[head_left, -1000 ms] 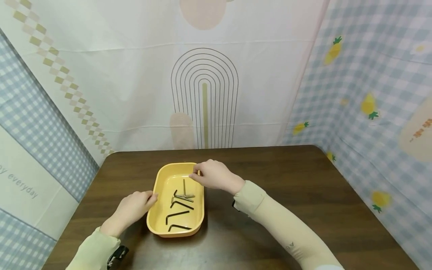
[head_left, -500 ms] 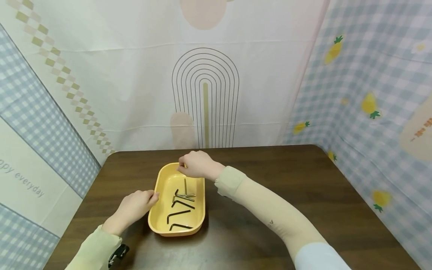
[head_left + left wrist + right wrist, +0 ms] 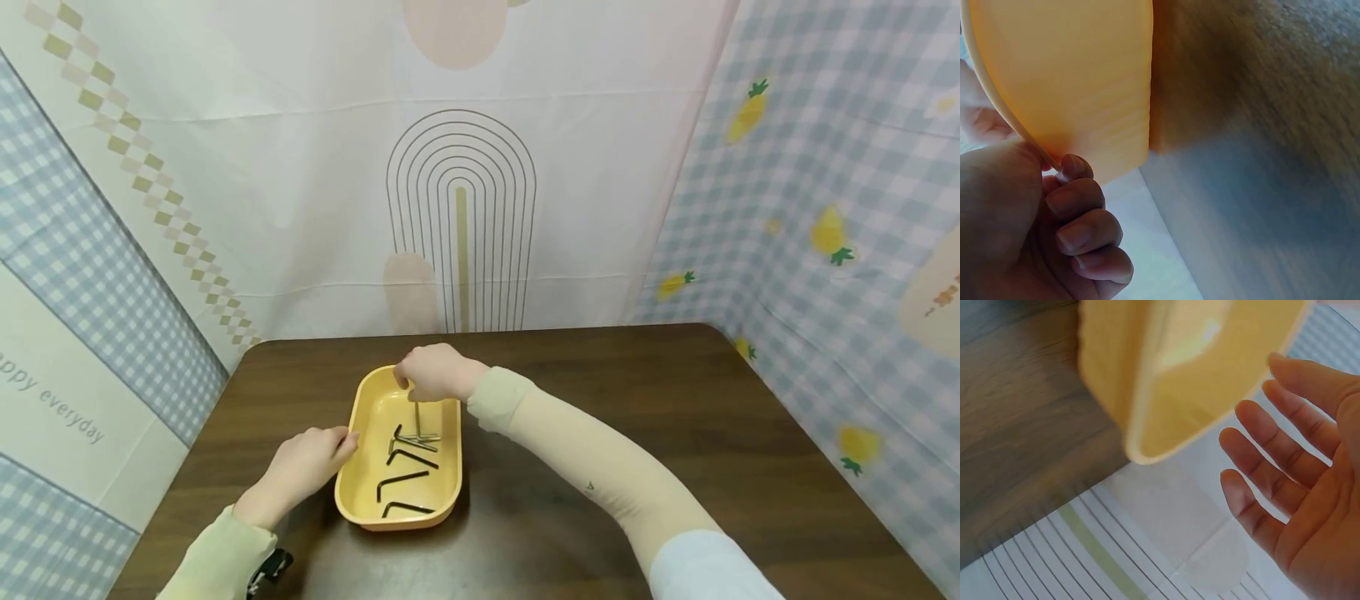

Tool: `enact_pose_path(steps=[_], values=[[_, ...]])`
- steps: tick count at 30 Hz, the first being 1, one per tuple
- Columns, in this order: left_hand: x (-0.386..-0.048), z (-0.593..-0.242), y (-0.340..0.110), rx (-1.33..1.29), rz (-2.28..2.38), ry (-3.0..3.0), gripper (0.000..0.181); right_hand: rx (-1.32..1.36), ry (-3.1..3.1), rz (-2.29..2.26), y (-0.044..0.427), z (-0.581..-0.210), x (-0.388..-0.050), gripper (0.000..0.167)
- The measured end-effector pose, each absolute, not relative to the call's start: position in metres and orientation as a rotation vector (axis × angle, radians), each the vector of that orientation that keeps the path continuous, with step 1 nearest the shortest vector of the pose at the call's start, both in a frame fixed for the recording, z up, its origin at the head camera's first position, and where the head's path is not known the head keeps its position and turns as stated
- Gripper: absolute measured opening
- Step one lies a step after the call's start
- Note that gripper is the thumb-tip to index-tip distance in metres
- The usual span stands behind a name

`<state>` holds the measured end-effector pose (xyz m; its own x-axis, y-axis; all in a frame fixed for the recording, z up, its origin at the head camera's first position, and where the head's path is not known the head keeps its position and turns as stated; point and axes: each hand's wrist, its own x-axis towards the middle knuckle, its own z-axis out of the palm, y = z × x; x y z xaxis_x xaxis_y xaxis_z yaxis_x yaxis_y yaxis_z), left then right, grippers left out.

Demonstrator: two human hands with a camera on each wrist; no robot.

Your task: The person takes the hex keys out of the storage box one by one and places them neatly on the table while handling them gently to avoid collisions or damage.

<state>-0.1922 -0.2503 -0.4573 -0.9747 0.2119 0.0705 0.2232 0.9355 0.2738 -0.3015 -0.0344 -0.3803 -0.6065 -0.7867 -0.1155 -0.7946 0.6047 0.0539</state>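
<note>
A yellow tray (image 3: 367,492) holds several L-shaped keys. Black keys (image 3: 405,479) lie toward its near end, and silver ones (image 3: 426,438) cross each other farther back. My left hand (image 3: 303,462) pinches the tray's left rim between thumb and curled index finger, which the left wrist view shows at the edge of the yellow wall (image 3: 1104,75). Over the tray's far end is my right hand (image 3: 438,372), empty. In the right wrist view its fingers (image 3: 1272,450) are spread and loosely bent beside the rim (image 3: 1144,453).
The dark wooden table (image 3: 600,417) extends around the tray and to its right. Behind it hangs a pale cloth (image 3: 322,192) with printed arches, and checked cloth (image 3: 795,275) hangs at the right side, with more at the left.
My right hand has moved left from the tray's far right corner to above its far end, then dipped slightly. My left hand has kept its grip on the rim; the keys lie as before.
</note>
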Motion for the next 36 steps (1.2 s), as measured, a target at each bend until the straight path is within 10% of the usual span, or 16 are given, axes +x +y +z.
enact_pose_path(steps=[36], values=[[-0.193, -0.462, -0.250, -0.305, -0.565, -3.061, 0.028, -1.675, 2.613, 0.402, -0.033, -0.443, -0.318, 0.015]])
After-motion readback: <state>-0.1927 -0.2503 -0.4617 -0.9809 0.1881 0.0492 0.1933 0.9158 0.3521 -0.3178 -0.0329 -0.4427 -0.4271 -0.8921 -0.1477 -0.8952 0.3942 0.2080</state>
